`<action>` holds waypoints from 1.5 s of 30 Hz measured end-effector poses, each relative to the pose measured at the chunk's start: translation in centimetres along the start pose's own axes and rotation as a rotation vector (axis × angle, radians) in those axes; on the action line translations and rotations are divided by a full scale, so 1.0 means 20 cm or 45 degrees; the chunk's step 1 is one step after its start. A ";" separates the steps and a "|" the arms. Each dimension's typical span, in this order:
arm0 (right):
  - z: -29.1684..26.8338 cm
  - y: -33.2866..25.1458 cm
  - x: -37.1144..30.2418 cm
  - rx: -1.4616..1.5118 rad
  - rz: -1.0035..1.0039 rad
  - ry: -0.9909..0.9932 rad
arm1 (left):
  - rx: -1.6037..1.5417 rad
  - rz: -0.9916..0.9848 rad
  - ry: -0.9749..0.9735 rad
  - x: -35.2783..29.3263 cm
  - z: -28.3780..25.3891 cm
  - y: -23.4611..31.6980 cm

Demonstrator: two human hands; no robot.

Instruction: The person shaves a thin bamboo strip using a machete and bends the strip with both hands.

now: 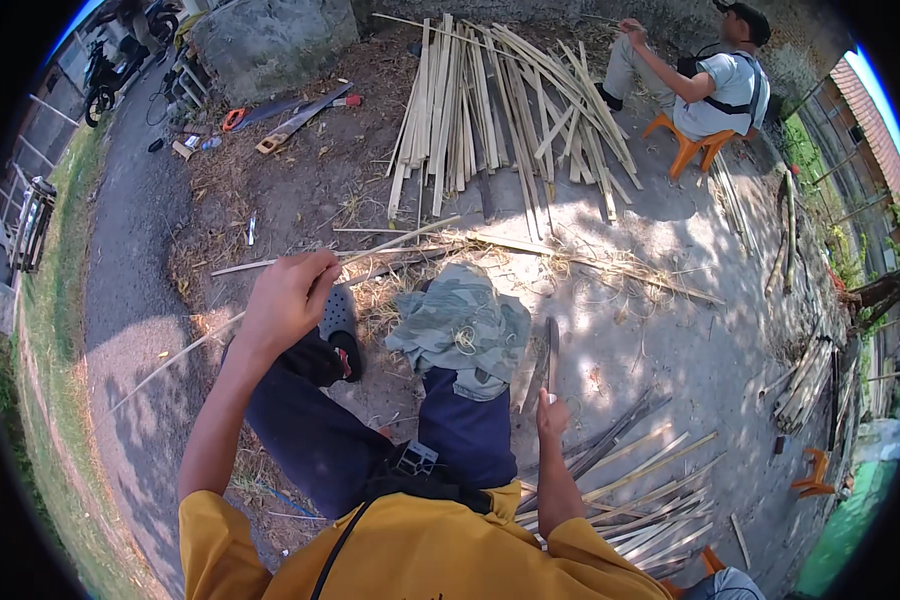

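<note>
Looks like an outdoor bamboo-working yard, not a proper shop: bare dirt ground (660,330) littered with shavings, a big pile of split bamboo strips (490,110), hand saws (300,115) lying by a stone block (270,40), and another worker on an orange stool (692,145).

No packages, labels, signs or screens can be made out anywhere in this view. A few small objects lie on the ground at the upper left, but they are too small and blurred to tell whether any of them is a package.
</note>
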State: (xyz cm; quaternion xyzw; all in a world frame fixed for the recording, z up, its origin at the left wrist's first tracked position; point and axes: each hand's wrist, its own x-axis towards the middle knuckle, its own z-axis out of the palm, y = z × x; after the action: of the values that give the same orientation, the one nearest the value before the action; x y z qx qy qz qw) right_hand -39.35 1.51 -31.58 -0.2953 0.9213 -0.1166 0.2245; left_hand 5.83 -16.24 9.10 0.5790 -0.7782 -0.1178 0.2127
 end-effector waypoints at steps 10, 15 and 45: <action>0.09 0.20 0.12 -0.242 -0.125 -0.261 | -0.128 0.127 -0.141 0.33 0.37 -0.09; -0.57 -0.72 -0.03 0.960 -0.536 -0.246 | -0.166 0.102 -0.116 0.29 0.29 -0.13; -0.98 -1.38 -0.59 0.623 -1.675 -0.026 | -0.229 0.051 -0.043 0.22 0.25 -0.14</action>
State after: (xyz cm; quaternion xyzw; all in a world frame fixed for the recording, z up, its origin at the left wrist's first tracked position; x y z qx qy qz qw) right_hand -26.63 -11.89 -0.82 -0.7335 0.4964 -0.4296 0.1761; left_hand 4.86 -21.60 4.27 0.5397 -0.7794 -0.1929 0.2530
